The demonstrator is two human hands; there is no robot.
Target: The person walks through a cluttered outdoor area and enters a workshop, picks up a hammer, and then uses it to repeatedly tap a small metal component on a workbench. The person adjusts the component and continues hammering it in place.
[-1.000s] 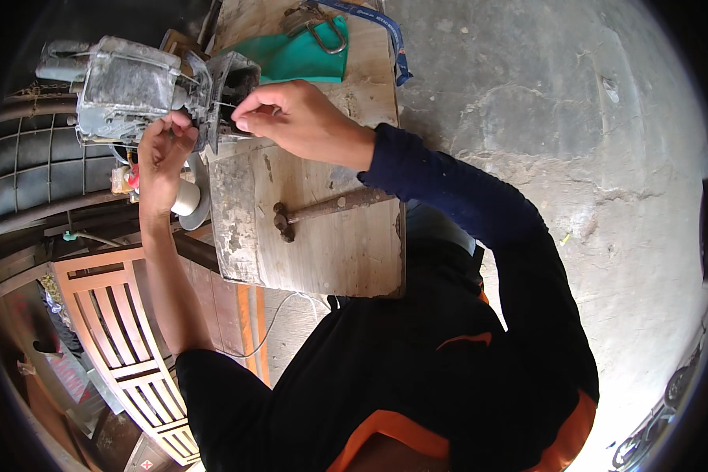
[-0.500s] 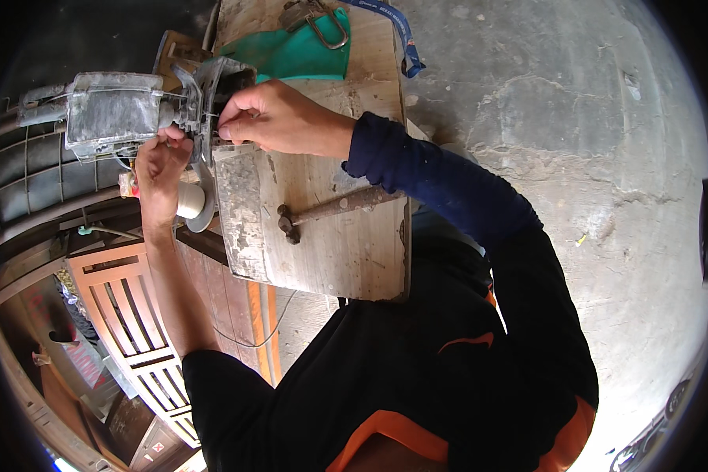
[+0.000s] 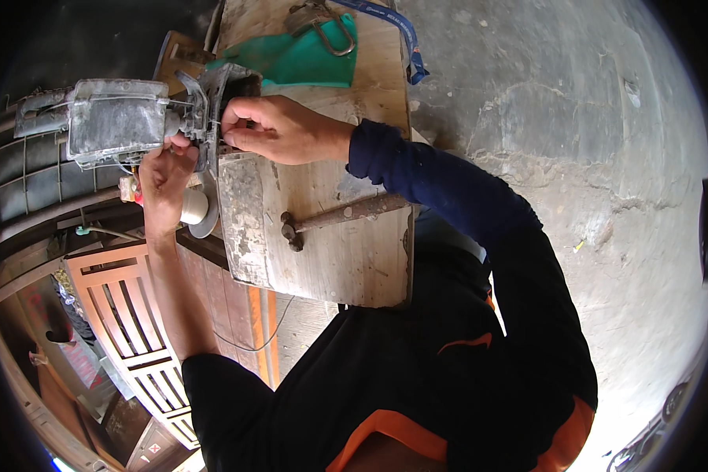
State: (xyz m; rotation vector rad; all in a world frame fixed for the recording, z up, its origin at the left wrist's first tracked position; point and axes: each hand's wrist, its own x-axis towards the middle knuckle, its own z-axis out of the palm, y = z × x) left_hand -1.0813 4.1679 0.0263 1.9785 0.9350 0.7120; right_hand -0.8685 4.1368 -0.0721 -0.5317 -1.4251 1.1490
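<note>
A dusty grey metal machine with a boxy housing point(image 3: 118, 118) juts out past the left end of a wooden bench point(image 3: 330, 267). At its upright bracket point(image 3: 212, 98), my right hand point(image 3: 283, 130) has thumb and index finger drawn together in a pinch; anything between the fingertips is too small to make out. My left hand point(image 3: 165, 177) reaches up from below, its bent fingers against the underside of the machine between housing and bracket. What those fingertips grip is hidden. On the bench, close to my right forearm, lies a hammer point(image 3: 342, 215) with a worn handle.
A green cloth-like piece point(image 3: 311, 59) lies at the bench's far end under a metal shackle point(image 3: 334, 39). A blue strap point(image 3: 405, 35) hangs over the right edge. Below the machine sits a pale spool point(image 3: 195, 206). Wire mesh point(image 3: 27, 185) and a slatted wooden panel point(image 3: 130, 307) stand left.
The bench and machine sit slightly lower in the picture. Both hands stay at the same part of the machine, with only small finger shifts.
</note>
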